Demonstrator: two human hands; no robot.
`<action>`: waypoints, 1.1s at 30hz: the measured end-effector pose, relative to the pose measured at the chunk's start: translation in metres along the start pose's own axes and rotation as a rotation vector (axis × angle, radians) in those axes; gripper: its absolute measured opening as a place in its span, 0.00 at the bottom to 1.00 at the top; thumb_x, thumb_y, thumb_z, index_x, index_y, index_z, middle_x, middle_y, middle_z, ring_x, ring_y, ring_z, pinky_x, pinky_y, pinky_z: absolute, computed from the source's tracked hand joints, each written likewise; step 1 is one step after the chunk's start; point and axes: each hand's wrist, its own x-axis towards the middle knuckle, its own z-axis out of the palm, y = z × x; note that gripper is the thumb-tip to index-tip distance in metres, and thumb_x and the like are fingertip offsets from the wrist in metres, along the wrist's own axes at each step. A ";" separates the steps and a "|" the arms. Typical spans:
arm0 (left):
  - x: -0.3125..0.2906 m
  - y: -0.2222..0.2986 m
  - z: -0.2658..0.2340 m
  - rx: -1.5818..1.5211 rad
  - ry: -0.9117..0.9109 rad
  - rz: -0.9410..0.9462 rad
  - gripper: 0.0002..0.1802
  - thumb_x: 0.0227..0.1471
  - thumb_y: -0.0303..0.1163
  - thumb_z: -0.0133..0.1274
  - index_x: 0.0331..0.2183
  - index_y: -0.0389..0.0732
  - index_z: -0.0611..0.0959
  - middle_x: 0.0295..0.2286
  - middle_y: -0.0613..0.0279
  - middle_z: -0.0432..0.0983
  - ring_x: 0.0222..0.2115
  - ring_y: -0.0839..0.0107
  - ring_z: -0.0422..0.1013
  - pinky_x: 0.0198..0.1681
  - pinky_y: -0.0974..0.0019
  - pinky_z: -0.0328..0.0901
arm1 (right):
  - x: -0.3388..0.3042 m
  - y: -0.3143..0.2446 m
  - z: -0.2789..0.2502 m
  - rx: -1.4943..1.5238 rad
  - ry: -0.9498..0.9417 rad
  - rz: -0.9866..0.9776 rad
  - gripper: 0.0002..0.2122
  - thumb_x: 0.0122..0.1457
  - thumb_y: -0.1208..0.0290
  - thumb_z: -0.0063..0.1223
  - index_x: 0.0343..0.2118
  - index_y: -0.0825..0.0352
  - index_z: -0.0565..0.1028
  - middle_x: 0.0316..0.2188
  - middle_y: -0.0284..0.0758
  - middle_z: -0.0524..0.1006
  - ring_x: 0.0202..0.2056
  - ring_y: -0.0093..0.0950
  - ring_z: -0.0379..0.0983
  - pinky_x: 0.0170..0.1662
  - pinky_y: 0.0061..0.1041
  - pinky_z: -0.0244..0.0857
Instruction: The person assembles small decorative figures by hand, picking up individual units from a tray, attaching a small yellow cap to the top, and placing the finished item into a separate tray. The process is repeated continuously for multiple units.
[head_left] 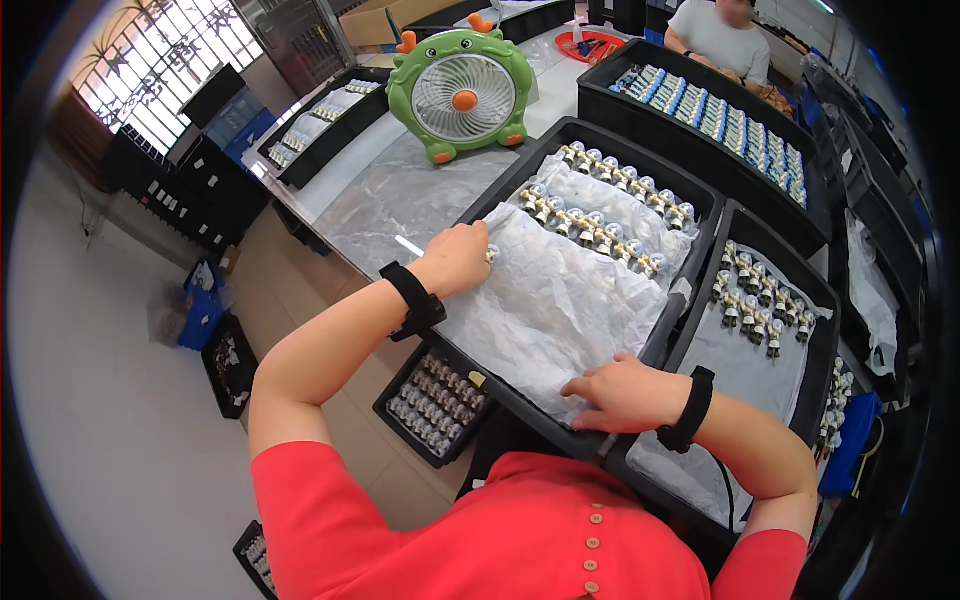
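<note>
Grey marbled tabletop (365, 205) lying beyond; curled left hand (456, 260) holding small pale-headed figurine (491, 255), left of diagonal gold-and-white figurine rows (585, 231); spread right hand (628, 394), empty, touching white crinkled paper (560, 312)

Left grip (456, 261) partly hides a small figurine (492, 254).

Wearer's two hands (455, 260) (622, 395), one fan (462, 98), five buttons (593, 543)

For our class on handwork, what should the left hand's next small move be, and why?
Probably lower the small figurine onto the white sheet: the left hand seems to hold it there, and bare sheet lies before the figurine rows.
</note>
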 end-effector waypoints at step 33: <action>0.013 0.000 0.016 0.220 -0.045 0.132 0.13 0.36 0.32 0.55 0.27 0.32 0.81 0.28 0.43 0.76 0.32 0.50 0.74 0.36 0.56 0.69 | -0.006 -0.001 0.001 -0.051 -0.001 -0.046 0.18 0.57 0.55 0.46 0.40 0.66 0.75 0.26 0.36 0.79 0.31 0.35 0.75 0.43 0.34 0.61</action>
